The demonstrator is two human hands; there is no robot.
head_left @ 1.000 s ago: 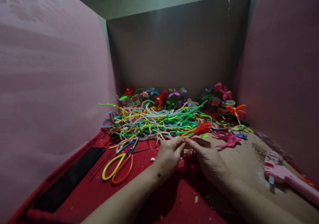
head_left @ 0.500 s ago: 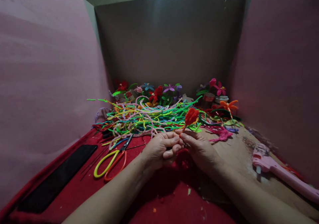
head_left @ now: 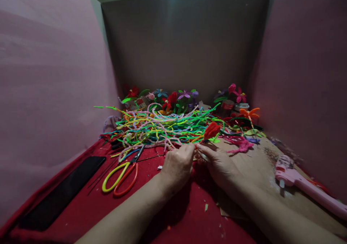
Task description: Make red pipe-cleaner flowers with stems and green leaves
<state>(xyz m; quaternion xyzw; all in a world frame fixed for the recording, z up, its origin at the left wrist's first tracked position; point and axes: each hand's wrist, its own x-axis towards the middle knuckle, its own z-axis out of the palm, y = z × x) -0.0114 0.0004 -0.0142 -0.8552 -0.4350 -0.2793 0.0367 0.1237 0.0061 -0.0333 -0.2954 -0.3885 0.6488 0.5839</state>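
Observation:
A red fuzzy flower made of pipe cleaner (head_left: 211,131) leans up and to the right above my hands. My right hand (head_left: 215,160) pinches near the base of its stem between thumb and fingers. My left hand (head_left: 179,161) is closed against the stem's lower end, its back turned toward me, so its fingertips are mostly hidden. Both hands meet in front of a heap of colourful pipe cleaners (head_left: 162,126). Scissors with one yellow and one red handle (head_left: 126,179) lie left of my left wrist.
A black flat slab (head_left: 63,191) lies at the left. To the right, a pink glue gun (head_left: 295,180) rests on brown cardboard (head_left: 260,186). Finished flowers (head_left: 170,99) and jars (head_left: 241,106) line the back. Pink walls (head_left: 54,74) stand on both sides; scraps dot the red cloth (head_left: 195,215).
My left hand has rolled over, its knuckles now upward. The red flower has tilted further right and sunk slightly.

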